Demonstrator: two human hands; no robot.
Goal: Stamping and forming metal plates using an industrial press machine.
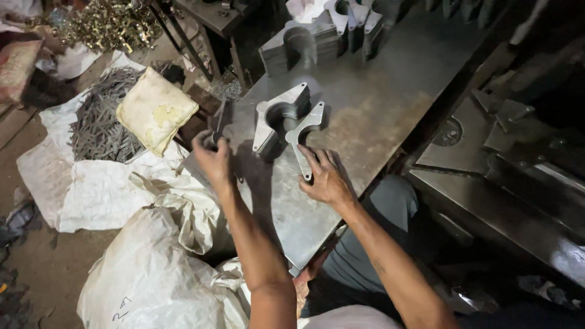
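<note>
While the flat metal bracket (pixel 304 135) lay on the steel work table (pixel 378 116), its forked end leaning against the small stack of cut plates (pixel 277 119) and its narrow stem pointing back toward us, our right hand (pixel 326 178) rested on that stem with the fingers spread and pressed flat, not pinching. Our left hand (pixel 213 157) sat at the table's near left edge, closed around a small dark thing we could not make out; whether it gripped a tool or only the edge was not clear from the view.

We judged that handling this piece well meant keeping the fingertips on the flat of the stem and away from its cut edges, which looked sharp. It also meant sliding the bracket, not lifting it, so the fork stayed square to the stack beside it. Since the stack stood tilted and close to the edge, a hard push could have tipped it, so light, even pressure seemed the safer way.

Farther up the table more stacked plates (pixel 323 39) stood in rows. Off the left edge, white sacks (pixel 122 183) covered the floor, a yellowed cushion (pixel 156 109) lay on a heap of grey metal strips (pixel 100 122), and a pile of brass-coloured parts (pixel 109 24) glinted beyond.
</note>
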